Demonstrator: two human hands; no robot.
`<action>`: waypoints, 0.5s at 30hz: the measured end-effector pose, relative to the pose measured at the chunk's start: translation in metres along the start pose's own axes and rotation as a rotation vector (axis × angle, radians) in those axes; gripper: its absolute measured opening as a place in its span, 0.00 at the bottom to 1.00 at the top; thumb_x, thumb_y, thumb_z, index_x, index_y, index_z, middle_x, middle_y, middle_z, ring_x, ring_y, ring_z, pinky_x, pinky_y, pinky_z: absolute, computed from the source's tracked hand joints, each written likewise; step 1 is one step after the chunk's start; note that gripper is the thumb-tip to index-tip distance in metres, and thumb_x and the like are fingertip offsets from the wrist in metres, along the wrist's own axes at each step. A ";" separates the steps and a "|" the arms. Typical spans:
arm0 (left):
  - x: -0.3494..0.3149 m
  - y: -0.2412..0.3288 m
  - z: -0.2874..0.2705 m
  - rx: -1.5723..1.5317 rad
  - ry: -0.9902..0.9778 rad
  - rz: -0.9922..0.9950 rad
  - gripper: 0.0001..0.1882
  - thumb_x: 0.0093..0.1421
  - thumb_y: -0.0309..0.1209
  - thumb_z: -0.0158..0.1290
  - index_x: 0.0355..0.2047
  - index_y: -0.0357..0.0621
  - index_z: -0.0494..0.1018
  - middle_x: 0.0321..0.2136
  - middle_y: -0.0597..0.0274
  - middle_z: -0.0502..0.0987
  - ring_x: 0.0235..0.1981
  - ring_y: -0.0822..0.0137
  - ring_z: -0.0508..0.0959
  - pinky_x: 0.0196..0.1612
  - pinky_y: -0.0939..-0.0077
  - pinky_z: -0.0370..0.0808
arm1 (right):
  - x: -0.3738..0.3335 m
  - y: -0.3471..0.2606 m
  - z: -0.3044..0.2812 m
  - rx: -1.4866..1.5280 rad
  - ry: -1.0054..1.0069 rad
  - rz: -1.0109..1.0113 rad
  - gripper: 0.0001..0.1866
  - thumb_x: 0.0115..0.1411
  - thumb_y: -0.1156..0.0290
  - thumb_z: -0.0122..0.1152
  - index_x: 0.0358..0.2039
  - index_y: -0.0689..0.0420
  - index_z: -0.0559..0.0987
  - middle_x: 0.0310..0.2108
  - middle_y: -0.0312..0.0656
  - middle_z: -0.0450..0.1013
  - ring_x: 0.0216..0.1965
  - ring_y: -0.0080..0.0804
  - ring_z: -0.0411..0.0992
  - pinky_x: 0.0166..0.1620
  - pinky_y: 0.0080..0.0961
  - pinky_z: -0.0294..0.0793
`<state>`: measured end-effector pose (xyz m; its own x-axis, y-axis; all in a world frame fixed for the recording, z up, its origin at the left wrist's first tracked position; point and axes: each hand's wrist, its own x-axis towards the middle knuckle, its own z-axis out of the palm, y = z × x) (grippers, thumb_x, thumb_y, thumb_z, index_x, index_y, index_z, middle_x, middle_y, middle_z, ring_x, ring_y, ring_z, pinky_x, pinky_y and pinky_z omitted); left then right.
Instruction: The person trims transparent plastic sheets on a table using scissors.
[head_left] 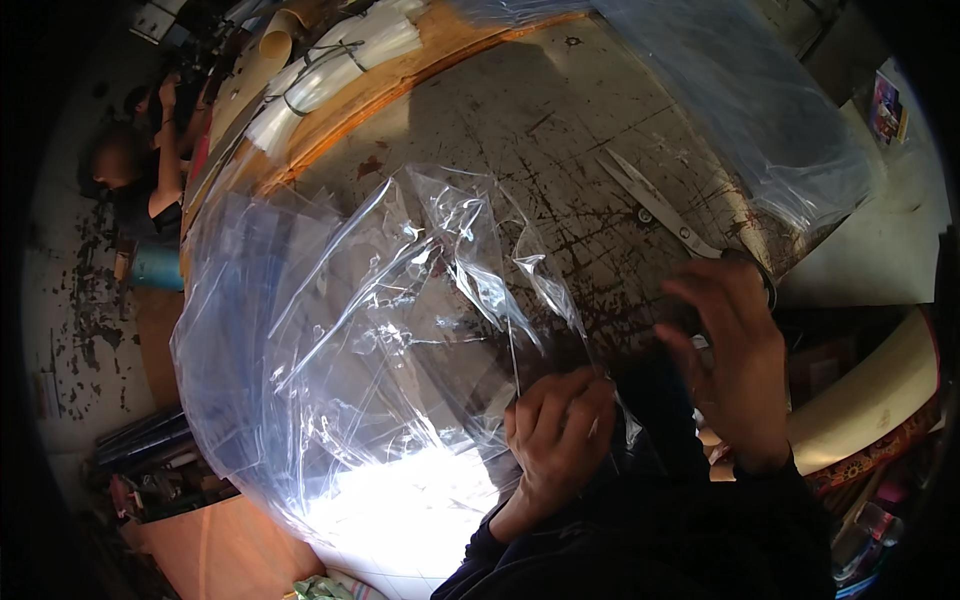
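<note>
A large heap of clear plastic sheeting lies in folds over the left and middle of the worktable, with a bright glare on its near part. My left hand is closed on the sheeting's near right edge, fingers curled round it. To its right, my right hand is raised with fingers apart and slightly bent, nothing visible in them. Large metal scissors lie just beyond my right hand, blades pointing away to the far left. Their handles are partly hidden behind that hand.
More clear sheeting drapes over the far right. A tied bundle of clear plastic strips and a cardboard roll lie along the far left. A pale roll stands at the right. Another person is at the left.
</note>
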<state>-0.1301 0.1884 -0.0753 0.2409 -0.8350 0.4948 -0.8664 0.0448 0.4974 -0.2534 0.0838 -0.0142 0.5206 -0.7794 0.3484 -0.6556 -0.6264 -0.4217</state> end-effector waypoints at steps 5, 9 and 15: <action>0.000 0.001 0.006 0.061 0.060 0.028 0.11 0.43 0.27 0.58 0.29 0.54 0.75 0.33 0.73 0.74 0.35 0.71 0.72 0.35 0.78 0.62 | -0.001 -0.006 0.021 0.414 -0.174 -0.085 0.12 0.49 0.73 0.60 0.34 0.61 0.72 0.34 0.45 0.67 0.36 0.42 0.67 0.35 0.33 0.71; -0.001 -0.001 0.010 0.085 0.052 0.046 0.11 0.43 0.27 0.58 0.29 0.54 0.75 0.34 0.73 0.73 0.35 0.72 0.72 0.35 0.78 0.61 | 0.001 -0.004 0.025 0.409 -0.214 -0.055 0.08 0.50 0.73 0.58 0.29 0.60 0.70 0.30 0.43 0.66 0.33 0.41 0.67 0.30 0.32 0.71; -0.001 0.003 0.004 0.080 0.032 0.015 0.11 0.38 0.23 0.60 0.24 0.49 0.74 0.32 0.69 0.74 0.36 0.64 0.70 0.38 0.72 0.64 | 0.008 -0.005 0.029 0.399 -0.235 -0.131 0.08 0.48 0.79 0.55 0.29 0.61 0.67 0.27 0.45 0.65 0.31 0.42 0.66 0.30 0.33 0.69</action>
<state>-0.1349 0.1870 -0.0772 0.2409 -0.8164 0.5249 -0.9018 0.0117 0.4320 -0.2304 0.0800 -0.0334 0.7245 -0.6457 0.2411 -0.3387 -0.6382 -0.6913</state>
